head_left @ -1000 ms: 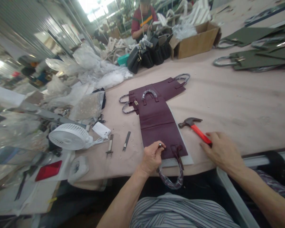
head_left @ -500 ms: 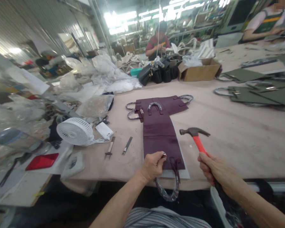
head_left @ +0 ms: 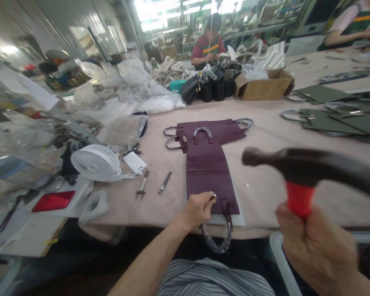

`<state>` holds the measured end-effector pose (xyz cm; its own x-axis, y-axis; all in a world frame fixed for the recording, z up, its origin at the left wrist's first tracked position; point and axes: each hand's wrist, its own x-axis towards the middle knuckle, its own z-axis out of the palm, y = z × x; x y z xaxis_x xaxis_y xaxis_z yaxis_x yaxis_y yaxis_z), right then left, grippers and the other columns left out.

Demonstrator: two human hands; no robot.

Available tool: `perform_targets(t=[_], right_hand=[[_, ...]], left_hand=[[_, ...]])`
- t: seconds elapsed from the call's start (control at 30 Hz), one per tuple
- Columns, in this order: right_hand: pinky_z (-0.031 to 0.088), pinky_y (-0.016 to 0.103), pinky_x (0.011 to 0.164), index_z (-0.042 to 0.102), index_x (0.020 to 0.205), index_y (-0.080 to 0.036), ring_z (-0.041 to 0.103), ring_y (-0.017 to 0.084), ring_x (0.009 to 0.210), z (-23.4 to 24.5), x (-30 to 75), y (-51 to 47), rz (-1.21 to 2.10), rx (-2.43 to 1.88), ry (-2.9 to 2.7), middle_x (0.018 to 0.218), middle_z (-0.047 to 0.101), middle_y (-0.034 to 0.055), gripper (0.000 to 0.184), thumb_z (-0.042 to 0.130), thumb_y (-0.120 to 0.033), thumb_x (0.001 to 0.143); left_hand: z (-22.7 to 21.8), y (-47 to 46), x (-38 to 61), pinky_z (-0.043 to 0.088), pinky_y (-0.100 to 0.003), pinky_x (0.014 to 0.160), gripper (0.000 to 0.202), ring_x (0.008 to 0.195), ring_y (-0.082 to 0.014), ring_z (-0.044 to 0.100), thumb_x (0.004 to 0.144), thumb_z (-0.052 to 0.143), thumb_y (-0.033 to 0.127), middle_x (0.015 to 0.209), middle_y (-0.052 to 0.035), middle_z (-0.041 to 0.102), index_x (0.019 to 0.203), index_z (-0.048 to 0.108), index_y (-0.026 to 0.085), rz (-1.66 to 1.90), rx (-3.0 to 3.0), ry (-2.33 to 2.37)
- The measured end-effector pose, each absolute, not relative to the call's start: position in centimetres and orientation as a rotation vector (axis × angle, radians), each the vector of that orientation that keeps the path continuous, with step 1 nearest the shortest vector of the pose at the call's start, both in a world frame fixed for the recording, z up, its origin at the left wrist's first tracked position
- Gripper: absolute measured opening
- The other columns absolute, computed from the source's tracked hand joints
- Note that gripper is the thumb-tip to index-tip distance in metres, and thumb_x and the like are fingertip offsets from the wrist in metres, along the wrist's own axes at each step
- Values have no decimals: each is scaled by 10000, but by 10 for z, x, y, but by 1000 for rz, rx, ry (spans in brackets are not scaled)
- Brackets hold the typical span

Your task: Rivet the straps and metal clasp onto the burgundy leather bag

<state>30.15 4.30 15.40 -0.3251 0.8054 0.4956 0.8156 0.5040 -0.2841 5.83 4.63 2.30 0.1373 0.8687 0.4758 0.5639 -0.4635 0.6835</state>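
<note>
A flat maroon leather bag piece (head_left: 206, 183) with a plastic-wrapped handle (head_left: 217, 246) lies before me, the handle hanging over the table's front edge. My left hand (head_left: 199, 209) is closed on a short metal punch (head_left: 213, 196) above the leather near that handle. Only the punch's shiny top shows; its lower end is hidden by my fingers. My right hand (head_left: 317, 242) grips the red handle of a claw hammer (head_left: 305, 164), raised close to the camera on the right. More maroon leather (head_left: 225, 131) with wrapped handles lies just behind.
Left of the leather lie a flat metal tool (head_left: 165, 183), a pronged tool (head_left: 142, 186), a white power bank (head_left: 135, 163) and a white fan (head_left: 95, 162). Green bag pieces (head_left: 339, 121) rest at right. Black bags (head_left: 206, 88) and a cardboard box (head_left: 263, 86) stand behind; two people work beyond.
My right hand has lifted the hammer up towards the camera, so it looks much larger. My left hand stays at nearly the same spot on the leather with the punch. The view has shifted slightly.
</note>
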Motion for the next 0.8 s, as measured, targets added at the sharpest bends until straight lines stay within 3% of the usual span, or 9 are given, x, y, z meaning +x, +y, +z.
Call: perform_targets(t=[0.13, 0.3, 0.4, 0.53, 0.6, 0.7, 0.8], right_hand=[[169, 323, 413, 438, 770, -250, 379, 126, 329, 161, 298, 45, -141, -949, -2494, 472, 470, -43, 328, 350, -362, 1065], [164, 321, 431, 417, 752, -257, 379, 131, 345, 174, 294, 43, -245, -1200, -2110, 460, 436, -32, 329, 379, -383, 1053], [127, 331, 423, 460, 735, -251, 357, 129, 307, 157, 300, 42, 37, -1083, -2414, 440, 471, -35, 350, 354, -379, 1043], [266, 292, 452, 452, 727, -251, 464, 157, 403, 129, 323, 66, 533, -1516, -2272, 485, 499, -16, 415, 355, -565, 980], [341, 298, 493, 445, 711, -250, 494, 173, 467, 113, 338, 88, 659, -1669, -2164, 526, 510, 8, 411, 334, -575, 938], [405, 332, 545, 508, 738, -226, 546, 213, 534, 83, 356, 119, 701, -1859, -2168, 570, 550, 55, 368, 328, -495, 913], [469, 406, 630, 631, 998, -135, 619, 281, 681, 59, 354, 130, 384, -1900, -2251, 829, 672, 166, 425, 295, -393, 961]], left_hand=[[20, 47, 58, 549, -230, 638, 162, 664, -158, 693, 941, 502, 173, 760, -49, 713, 946, 664, 177, 1226, 2139, 1410], [18, 46, 58, 568, -251, 702, 140, 757, -179, 723, 948, 516, 187, 845, -75, 743, 958, 655, 170, 1258, 2118, 1386], [20, 46, 59, 535, -236, 627, 148, 668, -166, 691, 946, 507, 180, 761, -56, 710, 925, 654, 170, 1248, 2125, 1393], [26, 45, 61, 536, -234, 667, 138, 689, -155, 676, 944, 504, 177, 763, -49, 684, 893, 632, 174, 1239, 2096, 1401], [30, 43, 61, 537, -233, 672, 133, 684, -150, 669, 945, 507, 183, 756, -43, 672, 887, 627, 176, 1211, 2074, 1413], [32, 41, 62, 561, -248, 718, 104, 755, -168, 702, 944, 555, 209, 835, -52, 709, 989, 643, 179, 1173, 2028, 1420], [28, 39, 64, 583, -275, 773, 143, 840, -195, 730, 961, 577, 238, 918, -70, 743, 1071, 650, 185, 1209, 2015, 1444]])
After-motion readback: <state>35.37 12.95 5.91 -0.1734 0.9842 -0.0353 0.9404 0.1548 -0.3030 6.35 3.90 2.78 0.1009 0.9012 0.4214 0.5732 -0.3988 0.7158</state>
